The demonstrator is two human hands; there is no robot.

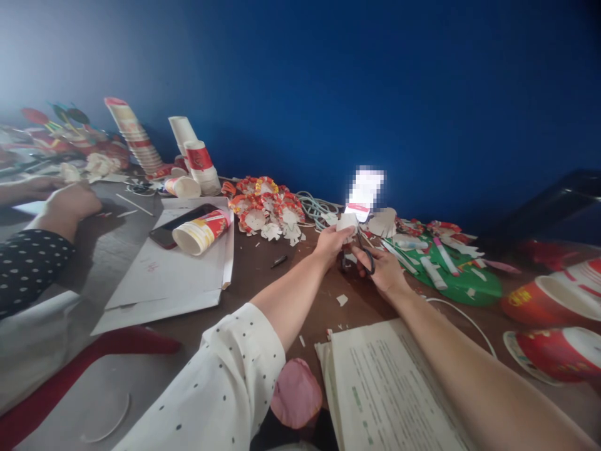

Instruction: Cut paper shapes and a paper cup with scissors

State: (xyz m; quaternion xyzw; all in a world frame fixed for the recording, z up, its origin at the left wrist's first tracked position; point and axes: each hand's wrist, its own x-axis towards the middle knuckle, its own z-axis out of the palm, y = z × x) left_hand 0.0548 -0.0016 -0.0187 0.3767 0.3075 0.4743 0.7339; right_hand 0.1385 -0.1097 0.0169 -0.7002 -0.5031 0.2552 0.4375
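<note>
My left hand (332, 243) is closed on a small white piece of paper (347, 220), held up over the brown table. Just right of it, my right hand (382, 268) grips a pair of scissors (370, 260) by the dark handles. The scissor blades point up beside the paper; whether they touch it I cannot tell. Directly behind the hands stands a lit phone (362, 194), its screen blurred out. Small white paper scraps, one of them a larger scrap (342, 300), lie on the table below my hands.
Red and white paper cut-outs (267, 210) are heaped left of the phone. A green sheet (474, 285) with markers lies right. Paper cups (201, 232) stand and lie at both sides. A printed booklet (380, 382) is in front. Another person's hand (70, 203) is at far left.
</note>
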